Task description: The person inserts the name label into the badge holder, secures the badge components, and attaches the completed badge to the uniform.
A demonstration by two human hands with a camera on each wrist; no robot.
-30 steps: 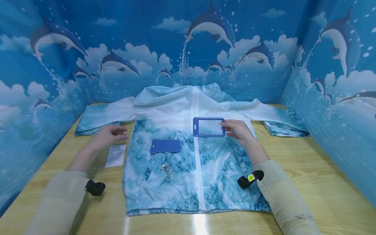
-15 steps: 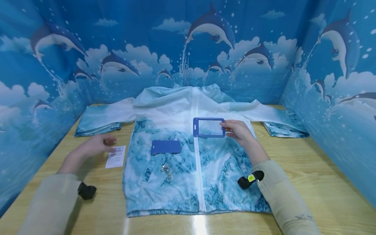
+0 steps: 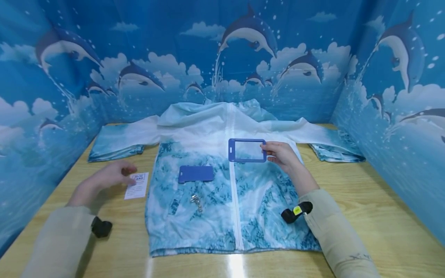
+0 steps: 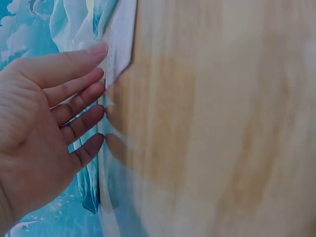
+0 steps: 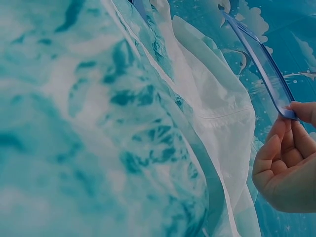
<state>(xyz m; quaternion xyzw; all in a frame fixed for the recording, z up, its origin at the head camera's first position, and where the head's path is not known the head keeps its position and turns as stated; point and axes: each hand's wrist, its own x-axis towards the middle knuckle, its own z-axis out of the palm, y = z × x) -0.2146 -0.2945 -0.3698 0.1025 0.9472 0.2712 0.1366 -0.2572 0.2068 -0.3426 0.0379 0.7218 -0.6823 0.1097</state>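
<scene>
My right hand (image 3: 283, 154) pinches the right end of a blue card-holder frame (image 3: 230, 154) with a clear window, held up over the jacket. In the right wrist view the thumb and fingertips grip one end of the frame (image 5: 254, 61). My left hand (image 3: 107, 178) is beside a white printed card (image 3: 138, 189) on the table, fingertips over its upper left edge. The left wrist view shows that hand (image 4: 54, 113) with loosely bent, spread fingers and nothing between them. A blue flat cover plate (image 3: 196, 173) lies on the jacket, a small metal clip (image 3: 196, 202) below it.
A blue and white zip jacket (image 3: 194, 231) lies spread across the wooden table (image 3: 375, 208), its sleeves folded out to both sides. Dolphin-print curtains (image 3: 194, 42) close off the back and both sides.
My left hand has moved left and down toward the printed card, then stayed nearly still there. The right hand holds the frame in the same place.
</scene>
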